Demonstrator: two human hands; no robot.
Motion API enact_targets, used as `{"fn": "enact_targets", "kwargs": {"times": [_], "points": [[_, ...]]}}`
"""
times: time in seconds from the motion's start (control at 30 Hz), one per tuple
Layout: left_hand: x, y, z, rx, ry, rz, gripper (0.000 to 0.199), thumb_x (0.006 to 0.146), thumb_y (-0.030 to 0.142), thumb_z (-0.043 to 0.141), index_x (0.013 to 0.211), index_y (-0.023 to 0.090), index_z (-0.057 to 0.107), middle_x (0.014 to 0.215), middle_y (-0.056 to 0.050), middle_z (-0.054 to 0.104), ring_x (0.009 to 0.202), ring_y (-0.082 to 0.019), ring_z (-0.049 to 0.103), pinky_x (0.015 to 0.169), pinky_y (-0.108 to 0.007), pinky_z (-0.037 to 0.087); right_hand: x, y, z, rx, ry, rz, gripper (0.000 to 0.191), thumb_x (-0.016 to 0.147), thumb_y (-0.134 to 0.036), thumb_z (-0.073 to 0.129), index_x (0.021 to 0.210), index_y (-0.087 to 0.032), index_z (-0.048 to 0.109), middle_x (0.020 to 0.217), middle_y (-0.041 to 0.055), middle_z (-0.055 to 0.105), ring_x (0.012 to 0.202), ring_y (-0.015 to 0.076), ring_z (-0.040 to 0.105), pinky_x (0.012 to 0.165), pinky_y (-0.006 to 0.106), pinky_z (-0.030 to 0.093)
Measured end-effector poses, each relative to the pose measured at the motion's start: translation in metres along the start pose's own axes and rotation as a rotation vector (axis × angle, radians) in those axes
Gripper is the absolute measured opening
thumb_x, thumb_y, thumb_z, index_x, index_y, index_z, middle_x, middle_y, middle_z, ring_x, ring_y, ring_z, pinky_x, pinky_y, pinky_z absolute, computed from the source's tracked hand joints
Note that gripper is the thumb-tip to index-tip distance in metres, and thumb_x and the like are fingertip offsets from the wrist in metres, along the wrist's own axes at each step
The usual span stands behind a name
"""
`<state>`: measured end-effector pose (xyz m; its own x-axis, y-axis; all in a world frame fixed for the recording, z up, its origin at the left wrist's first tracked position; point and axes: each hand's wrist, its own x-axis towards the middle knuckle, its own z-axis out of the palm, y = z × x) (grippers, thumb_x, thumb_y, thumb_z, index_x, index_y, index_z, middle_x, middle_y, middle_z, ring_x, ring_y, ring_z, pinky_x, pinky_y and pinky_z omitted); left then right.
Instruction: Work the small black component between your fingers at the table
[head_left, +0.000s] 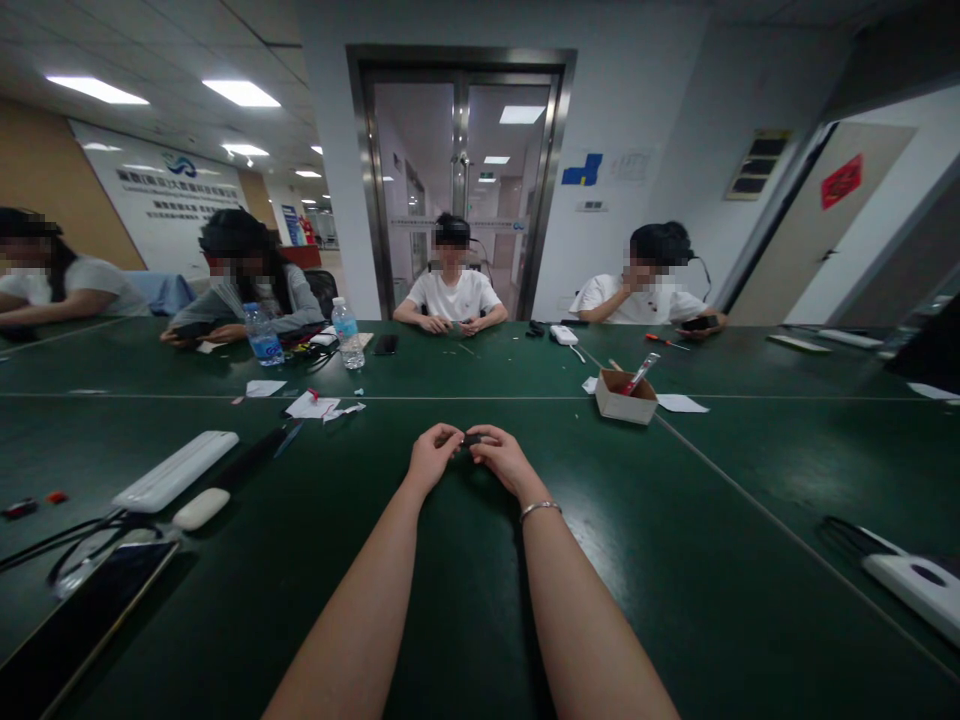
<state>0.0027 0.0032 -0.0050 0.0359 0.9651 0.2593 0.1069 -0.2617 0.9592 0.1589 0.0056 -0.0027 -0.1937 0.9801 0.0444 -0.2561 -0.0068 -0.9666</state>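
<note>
Both of my hands meet over the middle of the green table. Between them is a small dark object, too small to name and partly covered by fingers. My left hand pinches its left end with thumb and fingertips. On the other side, my right hand has its fingers closed round the right end. A silver bracelet circles my right wrist.
To the left lie a white power bank, a white oval case and a phone. A small box stands ahead right. Water bottles and scraps of paper are ahead left. Several people sit across the table.
</note>
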Motion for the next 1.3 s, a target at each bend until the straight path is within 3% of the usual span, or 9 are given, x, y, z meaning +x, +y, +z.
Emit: {"fn": "enact_targets", "kwargs": {"times": [0.07,0.23,0.43,0.63,0.93,1.13,1.3], "points": [[0.0014,-0.0016,-0.0011,-0.013,-0.015,-0.023,0.023,0.074,0.038,0.062,0.082,0.016,0.065,0.079,-0.004,0.065,0.072,-0.016,0.061,0.063,-0.027,0.048,0.0008,0.0012,-0.0006,0.005,0.007,-0.006,0.031,0.054,-0.012,0.068,0.085,-0.018,0.067,0.064,-0.0015,0.063,0.053,0.0091,0.053,0.053,0.023,0.040],[0.0026,-0.0008,-0.0047,-0.006,-0.036,0.042,0.017,0.069,0.026,0.065,0.084,0.018,0.068,0.093,-0.006,0.067,0.090,-0.019,0.061,0.079,-0.030,0.048,0.0008,0.0024,-0.0018,0.039,0.011,-0.019,0.030,0.055,-0.013,0.069,0.084,-0.017,0.067,0.063,-0.0013,0.063,0.055,0.0096,0.056,0.057,0.023,0.044],[0.0030,0.0013,-0.0039,-0.031,-0.037,-0.079,0.023,0.072,0.036,0.063,0.084,0.016,0.066,0.076,-0.005,0.065,0.072,-0.017,0.060,0.066,-0.029,0.048,-0.0007,0.0004,-0.0003,0.049,0.011,0.002,0.031,0.055,-0.013,0.070,0.085,-0.016,0.066,0.063,-0.0012,0.062,0.058,0.0105,0.059,0.061,0.025,0.046],[0.0026,0.0012,-0.0069,-0.040,-0.059,-0.004,0.022,0.069,0.021,0.062,0.090,0.018,0.066,0.098,-0.007,0.066,0.089,-0.018,0.061,0.076,-0.030,0.048,-0.0006,0.0001,0.0001,0.069,0.001,-0.005,0.031,0.055,-0.011,0.070,0.085,-0.017,0.066,0.063,-0.0017,0.062,0.060,0.0109,0.059,0.063,0.025,0.047],[0.0043,-0.0024,-0.0037,-0.051,-0.064,-0.101,0.025,0.075,0.037,0.060,0.086,0.015,0.064,0.075,-0.003,0.063,0.068,-0.013,0.058,0.064,-0.026,0.046,0.0010,0.0018,-0.0018,0.025,0.003,0.005,0.034,0.055,-0.016,0.073,0.089,-0.016,0.066,0.067,-0.0005,0.064,0.059,0.0108,0.060,0.062,0.026,0.047],[0.0011,0.0003,-0.0037,-0.023,-0.053,-0.034,0.024,0.073,0.029,0.063,0.094,0.017,0.064,0.097,-0.007,0.064,0.084,-0.016,0.061,0.070,-0.027,0.048,0.0016,0.0017,-0.0019,0.049,0.008,0.002,0.034,0.055,-0.014,0.073,0.088,-0.016,0.066,0.068,0.0002,0.064,0.062,0.0117,0.061,0.062,0.026,0.047],[-0.0005,0.0046,-0.0043,-0.013,-0.070,-0.055,0.023,0.075,0.031,0.062,0.091,0.016,0.064,0.086,-0.005,0.064,0.075,-0.014,0.060,0.069,-0.029,0.048,0.0011,0.0019,-0.0022,0.052,0.004,0.007,0.034,0.056,-0.013,0.072,0.089,-0.016,0.065,0.066,-0.0002,0.064,0.058,0.0105,0.060,0.060,0.025,0.047]]}}
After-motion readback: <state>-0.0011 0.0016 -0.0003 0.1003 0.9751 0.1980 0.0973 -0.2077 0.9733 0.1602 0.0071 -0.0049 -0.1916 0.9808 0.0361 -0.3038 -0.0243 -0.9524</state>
